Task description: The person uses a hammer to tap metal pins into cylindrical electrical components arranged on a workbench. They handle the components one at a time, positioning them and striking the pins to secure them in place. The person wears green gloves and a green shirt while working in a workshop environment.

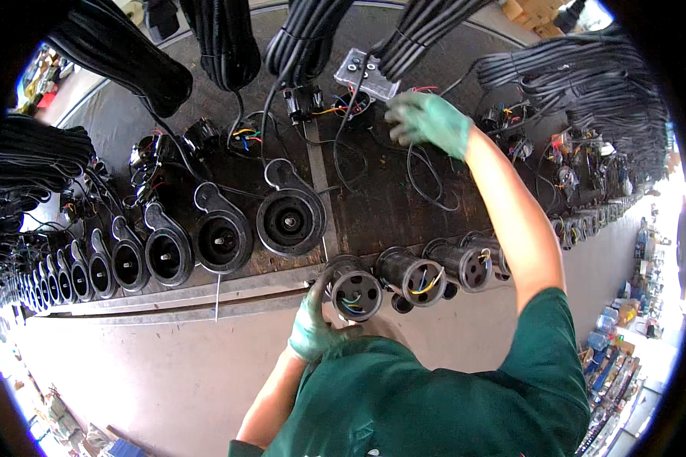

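Observation:
My left hand (316, 329), in a green-coated work glove, grips the side of a black cylindrical motor housing (356, 292) at the bench's near edge. The housing's open end faces me, showing round holes and a few coloured wires. My right hand (432, 124), gloved the same way and slightly blurred, reaches far over the bench with fingers apart. It hovers beside a clear plastic block (364, 74) holding small round parts. Red wires show just behind its knuckles, and a loop of black cable (434, 190) lies below it. Nothing visible is in its grasp.
Black ring-shaped housings with hooked tops (291, 217) line the near edge leftward. More cylindrical housings (465, 263) stand to the right. Thick black cable bundles (221, 46) lie along the far side. Small motor parts with coloured wires (301, 105) sit between.

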Motion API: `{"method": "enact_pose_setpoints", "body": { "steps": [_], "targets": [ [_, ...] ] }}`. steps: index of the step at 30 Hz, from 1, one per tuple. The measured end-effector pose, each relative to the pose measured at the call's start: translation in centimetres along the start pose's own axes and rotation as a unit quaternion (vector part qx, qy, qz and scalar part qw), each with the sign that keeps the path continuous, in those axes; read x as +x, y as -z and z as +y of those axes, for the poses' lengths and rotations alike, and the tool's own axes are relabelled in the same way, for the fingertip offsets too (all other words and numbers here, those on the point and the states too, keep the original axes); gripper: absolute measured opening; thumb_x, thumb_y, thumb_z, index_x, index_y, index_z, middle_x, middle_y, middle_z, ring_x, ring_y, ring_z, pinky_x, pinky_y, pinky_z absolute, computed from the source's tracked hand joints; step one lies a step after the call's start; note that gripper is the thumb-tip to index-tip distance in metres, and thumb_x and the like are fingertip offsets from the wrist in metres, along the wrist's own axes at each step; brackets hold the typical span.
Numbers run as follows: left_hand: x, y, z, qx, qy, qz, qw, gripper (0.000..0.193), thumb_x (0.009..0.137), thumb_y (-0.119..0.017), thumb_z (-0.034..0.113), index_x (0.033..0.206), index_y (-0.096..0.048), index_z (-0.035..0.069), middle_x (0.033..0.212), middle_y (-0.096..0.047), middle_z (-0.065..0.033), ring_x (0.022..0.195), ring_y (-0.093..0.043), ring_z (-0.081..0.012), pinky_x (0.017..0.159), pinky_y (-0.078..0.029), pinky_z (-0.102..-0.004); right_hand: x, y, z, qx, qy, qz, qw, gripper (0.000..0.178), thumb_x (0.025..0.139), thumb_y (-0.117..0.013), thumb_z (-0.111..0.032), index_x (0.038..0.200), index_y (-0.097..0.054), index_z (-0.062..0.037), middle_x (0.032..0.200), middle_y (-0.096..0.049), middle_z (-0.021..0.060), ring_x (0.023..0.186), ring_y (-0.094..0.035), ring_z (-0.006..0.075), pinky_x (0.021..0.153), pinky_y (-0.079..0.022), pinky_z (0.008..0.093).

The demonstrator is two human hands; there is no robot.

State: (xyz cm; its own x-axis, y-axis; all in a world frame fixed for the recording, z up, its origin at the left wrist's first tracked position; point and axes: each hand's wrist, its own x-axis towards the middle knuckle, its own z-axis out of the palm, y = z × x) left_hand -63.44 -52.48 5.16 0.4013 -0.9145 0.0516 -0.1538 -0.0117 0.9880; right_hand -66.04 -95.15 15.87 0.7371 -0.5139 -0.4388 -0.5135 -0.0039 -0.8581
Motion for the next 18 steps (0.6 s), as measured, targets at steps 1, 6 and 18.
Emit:
{"method": "enact_pose_setpoints", "body": {
  "steps": [1,6,18],
  "targets": [
    [0.0,-0.7,-0.5,0.016,-0.003,0.030,0.999,0.115,0.059,-0.100,0.022,0.152,-0.035,0.002,0.142,-0.056,-0.0227,0.129,-0.058,-0.0374,0.107,-0.050,-0.0445,-3.8,-0.7,-0.9,-0.021,0.040,-0.040,0.998,0.038,0.107,-0.052,-0.017,0.140,-0.052,0.0012,0.126,-0.066,0.0143,0.102,-0.070,0.0240,0.089,-0.060,0.0382],
    [1.5,-3.9,-3.7,0.014,-0.046,0.076,0.996,0.107,0.061,-0.098,0.021,0.147,-0.039,0.000,0.133,-0.060,-0.0189,0.121,-0.063,-0.0321,0.103,-0.052,-0.0428,-20.4,-4.6,-1.7,-0.228,0.236,-0.199,0.923,0.034,0.107,-0.049,-0.024,0.131,-0.060,-0.0033,0.117,-0.072,0.0136,0.094,-0.075,0.0283,0.084,-0.062,0.0398],
    [10.8,-3.2,-7.1,-0.096,0.095,0.054,0.989,0.081,0.078,-0.089,0.015,0.142,-0.041,0.005,0.128,-0.062,-0.0089,0.109,-0.063,-0.0185,0.094,-0.054,-0.0343,-20.2,-23.1,9.2,-0.314,-0.147,-0.077,0.935,0.034,0.090,-0.059,-0.007,0.122,-0.054,0.0034,0.122,-0.062,0.0291,0.109,-0.066,0.0396,0.093,-0.055,0.0477]
  ]
}}
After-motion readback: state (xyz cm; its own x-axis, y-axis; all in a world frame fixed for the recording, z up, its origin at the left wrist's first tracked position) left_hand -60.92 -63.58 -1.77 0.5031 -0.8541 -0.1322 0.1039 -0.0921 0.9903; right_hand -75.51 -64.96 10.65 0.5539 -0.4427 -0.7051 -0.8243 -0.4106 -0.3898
